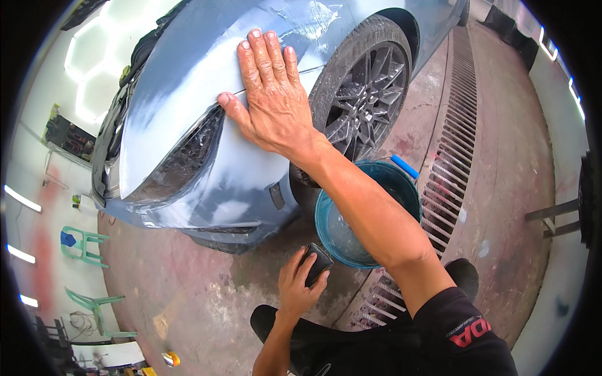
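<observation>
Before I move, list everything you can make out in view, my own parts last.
Car: one, blue-grey with whitish patches, upper middle
Headlight: one, dark, car's front corner
Wheel: one clearly visible, dark with a black tyre, right of the headlight
Bucket: one, teal with a blue handle grip, below the wheel
Black block: one, black, in the left hand
Drain grating: one strip, greyish, across the floor at right
Floor: one, reddish grey, beneath everything
Plastic seats: two, green, far left
Strip lights: several, white, both sides
Sleeve: one, black with red print, lower right
Hands: two, bare; left gripping the block, right flat on the car
</observation>
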Action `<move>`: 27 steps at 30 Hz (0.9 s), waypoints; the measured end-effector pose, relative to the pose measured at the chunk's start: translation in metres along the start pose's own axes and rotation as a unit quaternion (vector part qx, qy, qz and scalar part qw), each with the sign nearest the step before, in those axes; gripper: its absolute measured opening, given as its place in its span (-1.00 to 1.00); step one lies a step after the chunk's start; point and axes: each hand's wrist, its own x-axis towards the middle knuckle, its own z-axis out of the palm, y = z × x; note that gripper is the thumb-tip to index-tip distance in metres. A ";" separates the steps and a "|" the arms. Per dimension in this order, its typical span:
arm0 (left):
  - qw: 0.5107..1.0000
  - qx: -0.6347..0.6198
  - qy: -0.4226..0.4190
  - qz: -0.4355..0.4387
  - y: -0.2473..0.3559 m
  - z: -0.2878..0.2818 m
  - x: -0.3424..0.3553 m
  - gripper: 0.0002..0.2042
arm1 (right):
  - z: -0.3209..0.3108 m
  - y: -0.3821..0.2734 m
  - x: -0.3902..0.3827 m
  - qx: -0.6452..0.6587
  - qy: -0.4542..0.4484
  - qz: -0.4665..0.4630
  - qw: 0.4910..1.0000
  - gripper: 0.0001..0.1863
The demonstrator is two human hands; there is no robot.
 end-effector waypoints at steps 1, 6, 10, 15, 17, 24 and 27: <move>1.000 0.002 -0.003 0.003 0.001 0.001 0.009 -0.43 | -0.001 0.003 -0.004 -0.009 -0.012 0.002 1.000 -0.08; 0.997 0.003 -0.056 0.053 0.014 0.039 0.062 -0.46 | -0.023 0.024 -0.067 -0.024 -0.078 0.069 0.994 -0.13; 0.977 0.050 -0.199 0.057 0.000 0.110 0.104 -0.54 | -0.047 0.027 -0.118 0.029 -0.062 0.227 0.971 -0.19; 0.932 0.063 -0.356 0.010 -0.077 0.216 0.117 -0.43 | -0.069 0.033 -0.170 0.198 0.101 0.480 0.849 -0.30; 0.935 0.024 -0.347 -0.069 -0.062 0.241 0.109 -0.39 | -0.092 0.051 -0.190 0.202 0.083 0.571 0.791 -0.28; 0.818 0.000 -0.570 -0.075 -0.023 0.196 0.148 -0.46 | -0.077 0.105 -0.239 0.246 0.168 0.620 0.726 -0.59; 0.915 0.144 -0.339 0.163 -0.006 0.086 0.163 -0.50 | -0.078 0.112 -0.229 0.240 0.195 0.605 0.734 -0.59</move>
